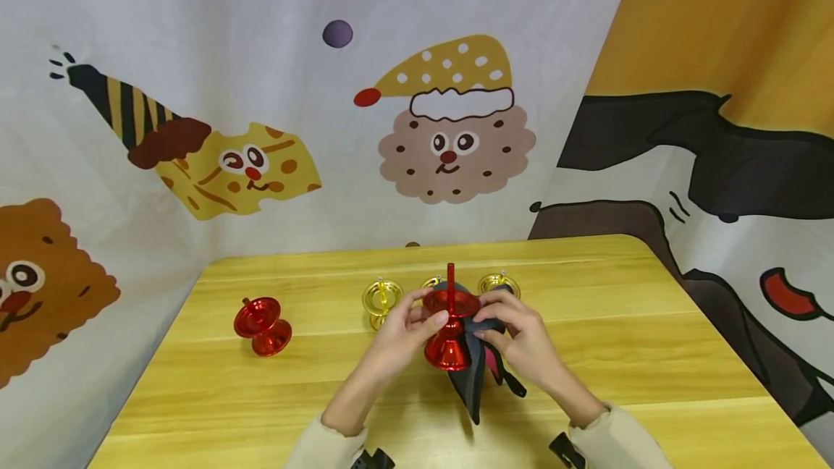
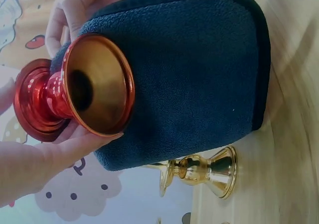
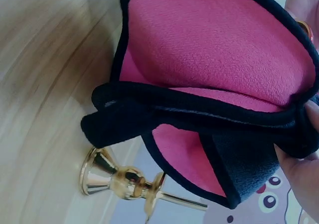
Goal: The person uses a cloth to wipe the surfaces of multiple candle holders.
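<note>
A red metal candlestick (image 1: 449, 353) with an upright spike is held by my left hand (image 1: 400, 331), thumb and fingers at its dish. In the left wrist view, the hollow underside of the candlestick (image 2: 102, 84) faces the camera. My right hand (image 1: 524, 335) grips a folded cloth (image 1: 468, 386), dark grey-blue on one side, against the candlestick's right side. From the right wrist, the cloth (image 3: 214, 45) shows its pink face, black edging and a black strap (image 3: 119, 124). Its thumb and fingers (image 3: 299, 176) pinch the cloth's edge.
Another red candlestick (image 1: 263, 326) stands at the left of the wooden table (image 1: 195, 396). Gold candlesticks stand behind the hands, one on the left (image 1: 383, 297), one on the right (image 1: 499, 284) and one partly hidden between them. A cartoon-printed curtain (image 1: 287, 78) hangs behind the table.
</note>
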`<state>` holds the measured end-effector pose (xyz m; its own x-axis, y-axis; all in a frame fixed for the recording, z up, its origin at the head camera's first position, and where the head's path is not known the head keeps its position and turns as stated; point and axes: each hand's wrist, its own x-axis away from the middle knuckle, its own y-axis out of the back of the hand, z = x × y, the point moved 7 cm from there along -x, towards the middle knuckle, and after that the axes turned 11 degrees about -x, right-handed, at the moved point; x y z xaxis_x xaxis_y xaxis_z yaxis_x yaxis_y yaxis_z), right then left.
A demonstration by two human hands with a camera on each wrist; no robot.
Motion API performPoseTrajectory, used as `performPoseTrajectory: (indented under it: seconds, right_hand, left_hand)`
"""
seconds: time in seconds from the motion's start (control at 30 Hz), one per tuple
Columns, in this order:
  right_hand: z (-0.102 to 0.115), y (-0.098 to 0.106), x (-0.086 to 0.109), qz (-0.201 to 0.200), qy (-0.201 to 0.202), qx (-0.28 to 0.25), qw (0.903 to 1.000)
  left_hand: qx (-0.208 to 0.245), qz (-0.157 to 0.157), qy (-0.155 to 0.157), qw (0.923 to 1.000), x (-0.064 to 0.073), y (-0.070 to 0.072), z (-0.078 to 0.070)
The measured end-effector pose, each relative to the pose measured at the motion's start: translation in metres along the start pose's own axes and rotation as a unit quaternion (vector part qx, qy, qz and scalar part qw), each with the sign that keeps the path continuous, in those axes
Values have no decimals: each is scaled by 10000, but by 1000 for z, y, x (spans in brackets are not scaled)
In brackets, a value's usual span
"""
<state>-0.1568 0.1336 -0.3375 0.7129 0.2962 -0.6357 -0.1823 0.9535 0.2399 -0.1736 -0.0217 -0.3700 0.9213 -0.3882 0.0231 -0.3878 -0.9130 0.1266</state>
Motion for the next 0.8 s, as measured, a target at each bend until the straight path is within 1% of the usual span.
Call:
performPoseTrajectory:
  seconds: [0.1,0.2,0.3,0.37,0.43,0.5,0.53,0.63,0.73,0.8]
  right_hand:
    - [1,-1,1,117,192,11,9997]
    - [-1,0,3,289,181,67,9994]
    - [-3,8,7,501,53,42,9987]
    - [-5,17,11,635,-121,-3,9979]
    - [-7,28,16,733,-319,-111,9967]
    - [-9,41,19,818,-500,-233,9951]
    - [-11,47,21,856,-575,-271,9943]
    - [-13,66,26,951,-707,-311,9925]
    - [-16,83,31,984,-757,-169,9921]
    - [-19,92,34,950,-774,-42,9925]
  left_hand:
    - [60,-60,102,9999,1,2,0]
    - [161,-60,118,9998,6,6,3]
    - [293,-75,78,9995,13,18,7]
    - [317,-144,66,9994,20,31,11]
    - [287,-357,96,9989,28,49,15]
    - [193,-680,165,9974,36,69,21]
    - [102,-891,224,9957,40,80,24]
    - [-205,-1509,424,9874,49,110,36]
    - [-488,-1911,579,9786,52,132,50]
    - [-591,-2040,657,9750,51,142,60]
